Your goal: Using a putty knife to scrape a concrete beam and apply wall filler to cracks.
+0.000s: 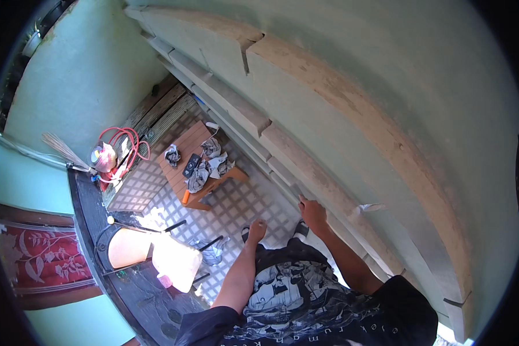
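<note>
My right hand (pixel 313 214) is at the lower ledge (pixel 297 161) of the pale green wall, its fingers curled and the fingertips close to the ledge's edge. A small grey patch shows just beyond those fingertips; whether it is a held thing or part of the ledge I cannot make out. Lower and to the left, my left hand (pixel 258 229) hangs in front of my body, curled into a loose fist with nothing showing in it. A brown slatted table (pixel 181 144) stands ahead, bearing crumpled newspaper (pixel 198 177), a black box-like device (pixel 191 165) and an orange-handled item (pixel 185 196).
A chair (pixel 176 262) with a sunlit seat stands at the left, beside a plastic bag (pixel 213 252) on the tiled floor (pixel 236 199). A red hose (pixel 134 135) and a stick broom (pixel 63 150) lie farther back. Several rough ledges run along the right wall.
</note>
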Motion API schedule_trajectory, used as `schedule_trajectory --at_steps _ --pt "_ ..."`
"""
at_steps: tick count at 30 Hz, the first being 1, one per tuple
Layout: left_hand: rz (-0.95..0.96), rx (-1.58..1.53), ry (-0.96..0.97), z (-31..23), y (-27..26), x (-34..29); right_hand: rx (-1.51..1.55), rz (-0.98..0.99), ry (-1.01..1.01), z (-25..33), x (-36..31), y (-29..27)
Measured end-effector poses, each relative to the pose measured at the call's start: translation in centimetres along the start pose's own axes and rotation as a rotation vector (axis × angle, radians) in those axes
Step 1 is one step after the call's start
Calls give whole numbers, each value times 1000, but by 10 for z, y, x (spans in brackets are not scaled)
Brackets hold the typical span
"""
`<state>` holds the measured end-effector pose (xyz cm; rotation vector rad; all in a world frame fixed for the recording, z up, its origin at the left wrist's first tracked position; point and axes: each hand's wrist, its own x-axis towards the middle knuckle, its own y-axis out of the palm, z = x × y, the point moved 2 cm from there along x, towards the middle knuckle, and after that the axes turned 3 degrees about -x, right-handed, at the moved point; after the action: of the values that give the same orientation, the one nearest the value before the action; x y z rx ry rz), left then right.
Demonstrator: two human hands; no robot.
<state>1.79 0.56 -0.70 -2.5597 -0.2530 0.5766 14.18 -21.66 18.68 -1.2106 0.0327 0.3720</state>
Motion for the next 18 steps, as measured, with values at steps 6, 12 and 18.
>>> schedule_trajectory --at_steps 6,12,18 --pt "-47 94 30 20 -2 9 -14 -33 -25 -2 10 -1" --pt "-4 -17 -18 13 4 7 -104 -136 -133 -21 14 15" --pt "-53 19 66 7 -5 3 -116 -201 -144 -13 17 17"
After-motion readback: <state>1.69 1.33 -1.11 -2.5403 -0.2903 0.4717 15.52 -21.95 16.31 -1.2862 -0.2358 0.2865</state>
